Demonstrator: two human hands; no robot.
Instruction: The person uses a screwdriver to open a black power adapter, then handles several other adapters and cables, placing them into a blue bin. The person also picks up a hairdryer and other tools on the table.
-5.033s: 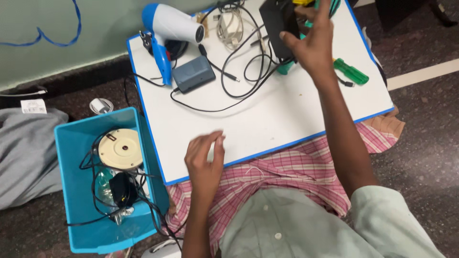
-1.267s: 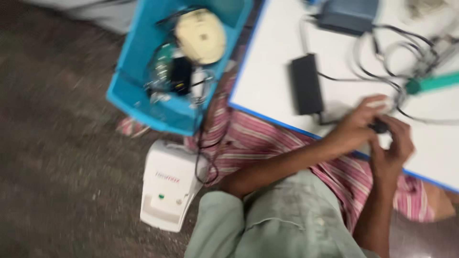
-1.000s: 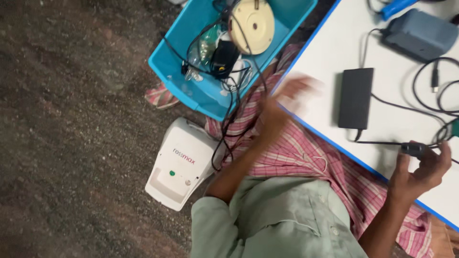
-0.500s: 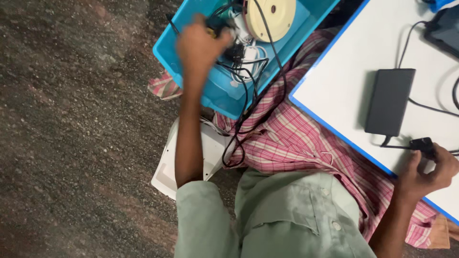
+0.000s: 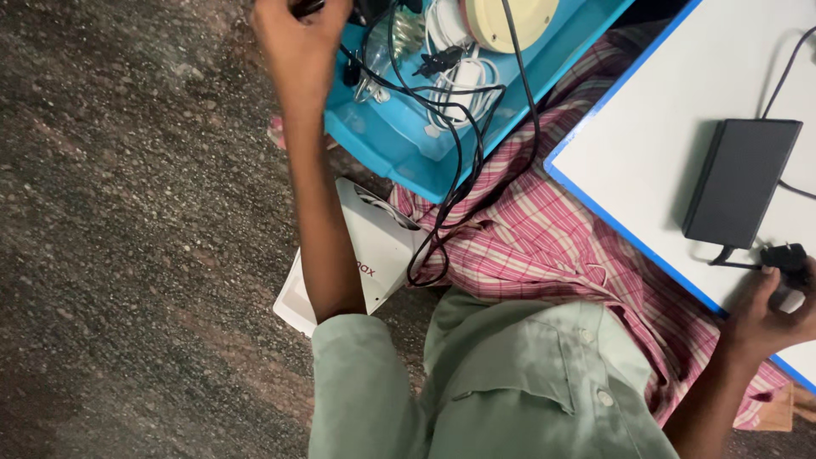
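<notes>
My left hand [image 5: 297, 42] reaches into the blue plastic bin [image 5: 399, 140] at the top of the view, fingers closed around a dark object at the frame's edge; what it is cannot be told. Black cables [image 5: 442, 170] trail from the bin down over my lap. My right hand [image 5: 769, 310] rests at the white table's near edge, gripping a small black plug [image 5: 786, 259] wired to a black power adapter [image 5: 739, 183] lying flat on the table [image 5: 646, 144].
The bin also holds a cream round disc [image 5: 510, 17], white cords and small parts. A white boxy appliance [image 5: 357, 255] lies on the speckled floor beside my left arm. My pink checked cloth [image 5: 544, 246] covers my lap.
The view has swung left and down from the table to the bin. My left hand has gone from the table to the bin and reached in. My right hand keeps the plug.
</notes>
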